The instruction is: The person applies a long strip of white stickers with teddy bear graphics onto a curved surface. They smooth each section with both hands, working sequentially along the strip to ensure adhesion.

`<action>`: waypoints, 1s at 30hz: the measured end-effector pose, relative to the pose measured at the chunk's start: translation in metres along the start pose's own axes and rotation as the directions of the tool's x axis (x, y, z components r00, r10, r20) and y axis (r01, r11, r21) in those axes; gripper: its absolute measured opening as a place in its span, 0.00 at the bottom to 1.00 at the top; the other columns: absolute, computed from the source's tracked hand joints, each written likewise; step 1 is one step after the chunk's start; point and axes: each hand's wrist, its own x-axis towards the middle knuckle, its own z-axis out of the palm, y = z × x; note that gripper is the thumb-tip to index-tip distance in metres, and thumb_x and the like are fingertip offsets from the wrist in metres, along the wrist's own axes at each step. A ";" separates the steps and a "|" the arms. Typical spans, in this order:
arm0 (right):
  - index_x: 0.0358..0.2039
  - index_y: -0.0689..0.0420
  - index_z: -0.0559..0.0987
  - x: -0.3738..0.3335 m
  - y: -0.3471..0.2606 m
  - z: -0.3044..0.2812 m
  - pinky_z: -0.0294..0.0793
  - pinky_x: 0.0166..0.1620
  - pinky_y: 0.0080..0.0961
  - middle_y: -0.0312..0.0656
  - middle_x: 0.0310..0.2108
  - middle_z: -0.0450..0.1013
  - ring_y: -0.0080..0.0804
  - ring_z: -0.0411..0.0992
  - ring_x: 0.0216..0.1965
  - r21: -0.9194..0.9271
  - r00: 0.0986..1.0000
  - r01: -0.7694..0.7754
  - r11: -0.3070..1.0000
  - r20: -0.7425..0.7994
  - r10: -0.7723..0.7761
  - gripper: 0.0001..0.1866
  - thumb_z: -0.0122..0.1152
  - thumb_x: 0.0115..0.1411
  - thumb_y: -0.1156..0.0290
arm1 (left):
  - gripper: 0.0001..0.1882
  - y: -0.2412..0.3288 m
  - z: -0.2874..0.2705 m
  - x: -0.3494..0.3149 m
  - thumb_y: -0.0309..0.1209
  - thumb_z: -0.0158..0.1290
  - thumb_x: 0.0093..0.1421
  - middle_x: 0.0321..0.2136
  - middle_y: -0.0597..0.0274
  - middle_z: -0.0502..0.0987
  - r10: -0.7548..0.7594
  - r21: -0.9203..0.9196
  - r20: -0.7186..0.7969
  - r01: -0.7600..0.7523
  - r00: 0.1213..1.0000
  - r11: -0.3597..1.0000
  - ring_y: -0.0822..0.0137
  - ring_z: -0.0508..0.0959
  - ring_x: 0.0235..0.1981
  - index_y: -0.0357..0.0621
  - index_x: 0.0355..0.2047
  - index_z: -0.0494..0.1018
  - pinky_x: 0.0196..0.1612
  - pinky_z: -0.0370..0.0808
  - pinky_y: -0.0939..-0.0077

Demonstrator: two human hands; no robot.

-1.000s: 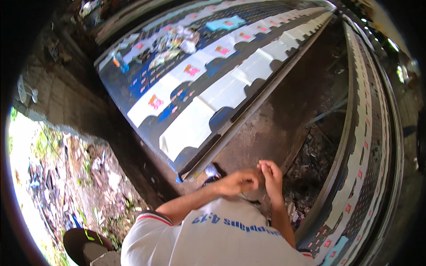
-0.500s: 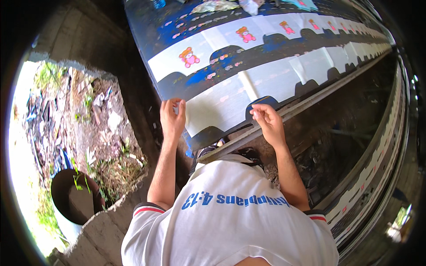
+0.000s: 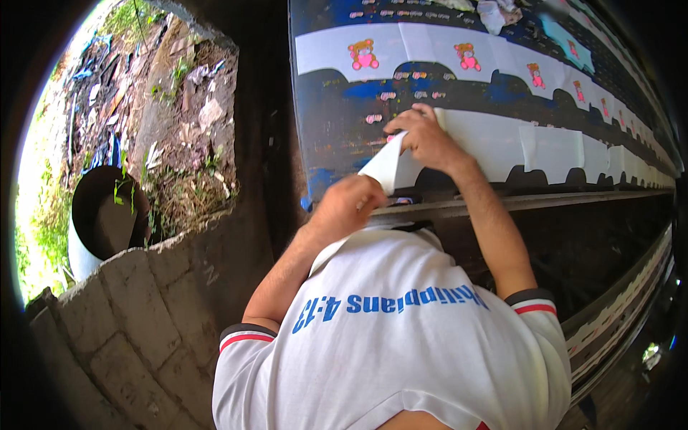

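A white fabric piece (image 3: 387, 166) at the left end of the near row is lifted off the dark table and folded over between my hands. My left hand (image 3: 349, 204) is closed on its near part, close to the table's front edge. Bent over the fabric's upper corner, my right hand (image 3: 428, 140) pinches it between thumb and fingers. To the right, more blank white fabric pieces (image 3: 487, 140) lie flat in the same row. The far row holds white pieces printed with a brown and pink bear (image 3: 363, 54).
The long dark table (image 3: 330, 136) carries blue stains and small printed marks. Crumpled cloth (image 3: 498, 14) and a light blue piece (image 3: 566, 43) lie at its far side. A rail (image 3: 502, 206) runs along the front edge. At left are a stone ledge (image 3: 136, 315) and a round container (image 3: 86, 244).
The leftmost near-row fabric piece lay flat and is now lifted and folded in my hands. My left hand has closed on it; my right hand has moved left onto it. The view has turned.
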 end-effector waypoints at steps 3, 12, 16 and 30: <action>0.29 0.50 0.90 -0.024 0.022 -0.006 0.56 0.72 0.49 0.31 0.45 0.85 0.33 0.77 0.56 0.041 0.997 -0.021 0.999 -0.076 0.024 0.11 0.63 0.57 0.79 | 0.08 0.035 0.015 -0.019 0.18 0.65 0.61 0.35 0.56 0.85 0.062 0.040 0.084 -0.065 0.995 0.997 0.52 0.86 0.36 0.42 0.39 0.81 0.43 0.83 0.60; 0.38 0.61 0.90 -0.110 0.052 -0.035 0.78 0.55 0.29 0.41 0.44 0.86 0.36 0.82 0.44 0.458 0.914 -0.224 0.861 -0.209 0.349 0.14 0.59 0.59 0.88 | 0.12 0.029 -0.025 -0.051 0.15 0.66 0.63 0.39 0.61 0.86 -0.298 -0.024 -0.445 0.321 0.844 0.947 0.75 0.83 0.40 0.33 0.47 0.82 0.46 0.79 0.78; 0.42 0.63 0.88 -0.094 0.046 -0.022 0.79 0.45 0.26 0.44 0.42 0.84 0.34 0.80 0.39 0.512 0.903 -0.197 0.836 -0.238 0.358 0.10 0.61 0.65 0.84 | 0.10 -0.038 -0.039 -0.020 0.21 0.66 0.68 0.39 0.65 0.85 -0.396 -0.097 -0.572 0.420 0.718 0.902 0.78 0.81 0.39 0.33 0.49 0.83 0.45 0.78 0.81; 0.58 0.57 0.85 -0.028 0.068 -0.017 0.76 0.44 0.26 0.39 0.42 0.78 0.28 0.74 0.38 0.365 0.812 -0.416 0.833 -0.263 0.521 0.16 0.63 0.71 0.77 | 0.14 -0.193 -0.091 0.067 0.36 0.67 0.70 0.34 0.70 0.86 -0.521 -0.274 -0.459 0.444 0.719 0.853 0.81 0.79 0.31 0.38 0.49 0.86 0.33 0.76 0.82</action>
